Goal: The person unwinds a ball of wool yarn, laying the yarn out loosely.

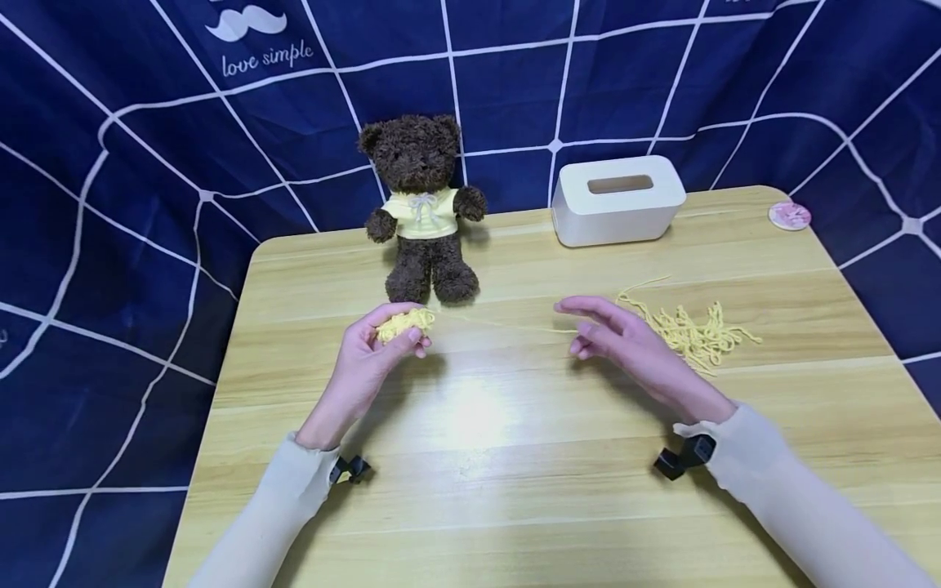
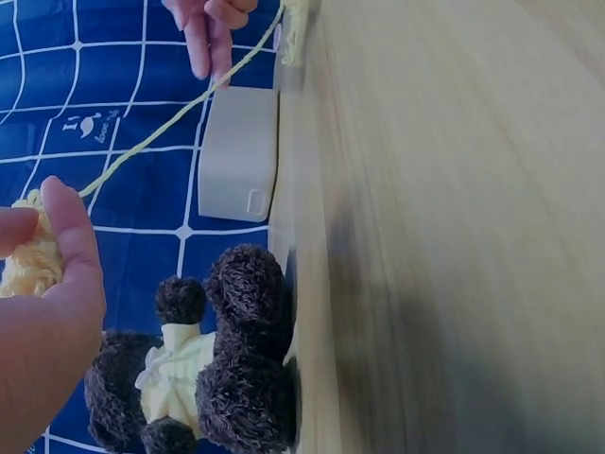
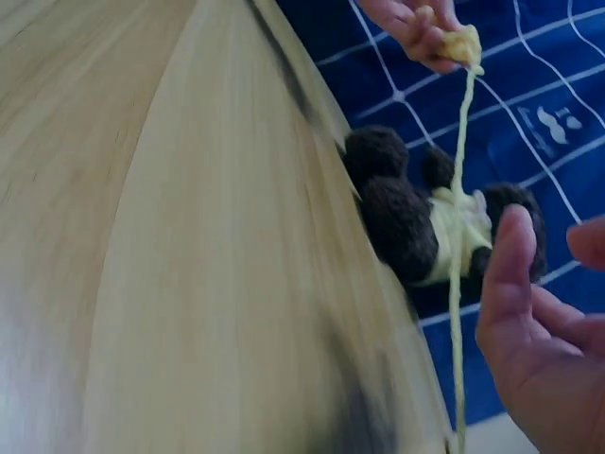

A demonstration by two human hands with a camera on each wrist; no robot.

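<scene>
My left hand [image 1: 365, 347] holds a small wound bundle of yellow yarn [image 1: 400, 324] between thumb and fingers, above the table. From it a thin yarn strand [image 1: 507, 325] stretches across to the right. My right hand [image 1: 625, 341] hovers beside that strand, thumb and fingers apart, as the right wrist view shows; the strand [image 3: 459, 236] passes alongside rather than between pinched fingertips. Behind the right hand lies a loose tangled pile of yarn [image 1: 706, 336], with one end trailing toward the back.
A brown teddy bear [image 1: 422, 208] in a yellow top stands at the back of the wooden table [image 1: 470, 506]. Right of it is a white tissue box [image 1: 621, 208], then a pink round coaster [image 1: 790, 216] at the far corner. A blue gridded cloth [image 1: 507, 98] hangs behind.
</scene>
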